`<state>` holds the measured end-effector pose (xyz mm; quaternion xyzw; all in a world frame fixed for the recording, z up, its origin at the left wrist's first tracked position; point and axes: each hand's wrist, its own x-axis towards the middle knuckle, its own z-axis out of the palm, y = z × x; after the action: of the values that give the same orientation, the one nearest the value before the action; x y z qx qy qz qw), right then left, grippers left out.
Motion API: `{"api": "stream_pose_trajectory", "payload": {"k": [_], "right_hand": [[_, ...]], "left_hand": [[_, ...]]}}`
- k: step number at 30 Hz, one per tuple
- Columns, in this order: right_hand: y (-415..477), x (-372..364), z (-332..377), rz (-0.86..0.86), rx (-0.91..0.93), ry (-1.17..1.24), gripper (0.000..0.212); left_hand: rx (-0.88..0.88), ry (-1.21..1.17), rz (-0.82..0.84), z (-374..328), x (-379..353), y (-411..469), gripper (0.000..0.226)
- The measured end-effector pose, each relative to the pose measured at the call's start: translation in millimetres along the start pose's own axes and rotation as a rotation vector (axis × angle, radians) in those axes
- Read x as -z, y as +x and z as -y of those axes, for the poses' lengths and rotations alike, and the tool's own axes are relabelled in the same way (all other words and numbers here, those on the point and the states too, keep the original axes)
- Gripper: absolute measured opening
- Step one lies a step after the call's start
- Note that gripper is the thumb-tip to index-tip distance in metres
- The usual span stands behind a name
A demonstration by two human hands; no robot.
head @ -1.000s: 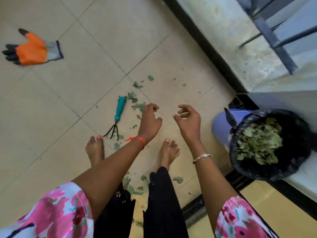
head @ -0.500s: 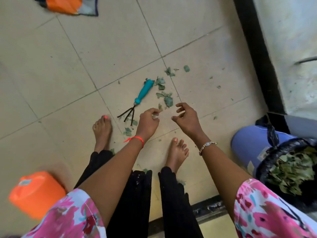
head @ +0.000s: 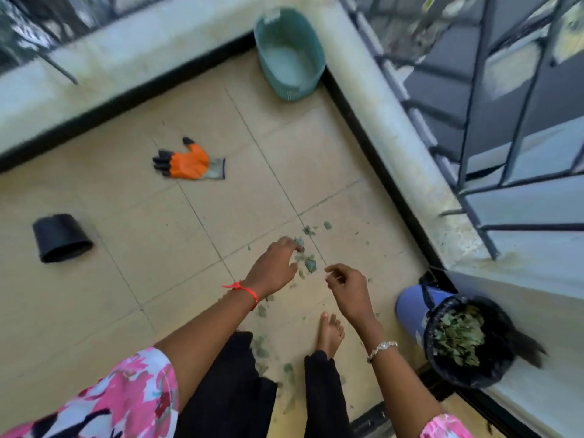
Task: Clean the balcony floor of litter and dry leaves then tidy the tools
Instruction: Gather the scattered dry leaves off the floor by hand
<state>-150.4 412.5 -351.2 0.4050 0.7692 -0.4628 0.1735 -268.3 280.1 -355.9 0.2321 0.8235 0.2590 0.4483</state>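
Note:
Dry green leaf bits (head: 310, 264) lie scattered on the beige tile floor (head: 240, 191) in front of me. My left hand (head: 274, 267), with a red thread at the wrist, reaches down with its fingers spread, the fingertips touching the leaf pile. My right hand (head: 346, 290), with a bracelet at the wrist, hovers just right of the pile, fingers loosely curled, nothing visible in it. More leaf bits (head: 260, 346) lie near my bare foot (head: 330, 335). A blue bin (head: 410, 308) lined with a black bag (head: 508, 352) stands at the right, holding collected leaves (head: 458, 336). The teal hand rake does not show.
An orange and black work glove (head: 189, 162) lies on the floor further out. A black plant pot (head: 60, 237) lies tipped at the left. A teal basket (head: 289, 61) sits in the far corner. A low ledge (head: 395, 121) with metal railings borders the floor.
The view has swung up, bringing the corner, basket and black pot into sight. My left hand has gone from curled above the floor down onto the leaf pile. The rake is out of sight.

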Motion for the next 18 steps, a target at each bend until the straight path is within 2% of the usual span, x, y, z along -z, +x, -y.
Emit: {"api": "stream_pose_trajectory", "payload": {"k": [6,9,12,14,18], "right_hand": [[-95,86,147,-0.13,0.138,-0.069,0.017],[-139,122,204,-0.169,0.319,-0.186,0.016],[-184,157,244,-0.255,0.453,-0.204,0.015],[-208,177,258,-0.369,0.493,-0.154,0.014],[-222,187,254,-0.547,0.418,-0.014,0.014]], "left_hand": [[-0.216,0.257,-0.069,-81,193,-106,0.029],[-0.296,0.268,-0.185,-107,264,-160,0.024],[-0.351,0.213,-0.335,-118,308,-220,0.017],[-0.37,0.197,-0.374,-115,326,-252,0.012],[-0.306,0.261,-0.388,-98,340,-260,0.017]]}}
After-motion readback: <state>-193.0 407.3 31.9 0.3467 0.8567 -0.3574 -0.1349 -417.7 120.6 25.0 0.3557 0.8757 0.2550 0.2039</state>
